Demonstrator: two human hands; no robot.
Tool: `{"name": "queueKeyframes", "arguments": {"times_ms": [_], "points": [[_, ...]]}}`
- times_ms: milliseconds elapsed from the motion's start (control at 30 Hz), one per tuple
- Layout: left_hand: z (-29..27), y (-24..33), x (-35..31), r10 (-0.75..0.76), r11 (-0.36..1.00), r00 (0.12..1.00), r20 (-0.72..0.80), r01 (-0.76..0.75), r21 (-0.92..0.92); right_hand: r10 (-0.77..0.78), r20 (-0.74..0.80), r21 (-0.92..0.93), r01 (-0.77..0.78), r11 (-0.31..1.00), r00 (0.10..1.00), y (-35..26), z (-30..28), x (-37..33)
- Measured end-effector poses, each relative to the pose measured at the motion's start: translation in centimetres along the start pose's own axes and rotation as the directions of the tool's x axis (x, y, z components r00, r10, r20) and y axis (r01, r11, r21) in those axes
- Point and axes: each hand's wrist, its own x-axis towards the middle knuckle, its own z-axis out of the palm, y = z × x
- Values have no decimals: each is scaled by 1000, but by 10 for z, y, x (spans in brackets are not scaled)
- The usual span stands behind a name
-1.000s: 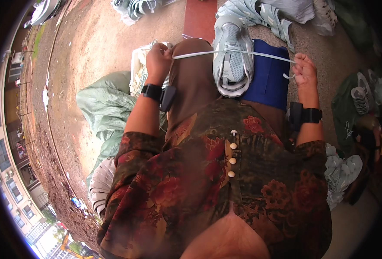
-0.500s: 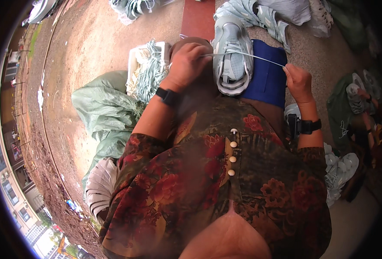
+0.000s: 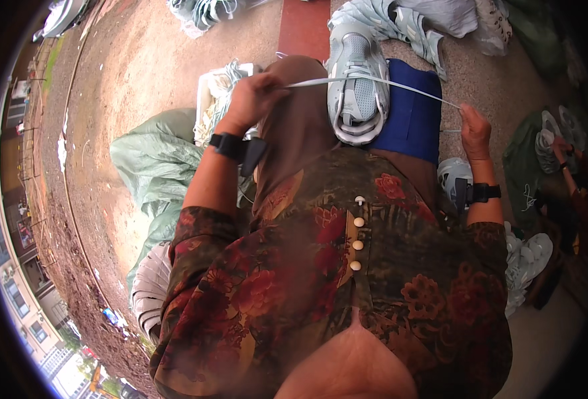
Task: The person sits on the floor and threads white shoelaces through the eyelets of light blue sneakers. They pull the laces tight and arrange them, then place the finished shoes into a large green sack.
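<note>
One flat pale-blue lace [image 3: 309, 83] spans a pale-blue mesh sneaker [image 3: 358, 103] at the frame's upper centre; the left hand [image 3: 254, 98] and right hand [image 3: 475, 131] each grasp it in a clenched grip.

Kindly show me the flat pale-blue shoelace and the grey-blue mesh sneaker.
Flat pale-blue shoelace [image 3: 310, 82], head view: its left stretch.
Grey-blue mesh sneaker [image 3: 365, 98], head view: middle of its upper.
</note>
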Motion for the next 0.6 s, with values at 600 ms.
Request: {"name": "queueKeyframes", "arguments": {"times_ms": [600], "points": [[-155,-195,-216,-786,618,616,-52,780,-101,711,101,-133,-699,703,696,255,-146,-218]]}}
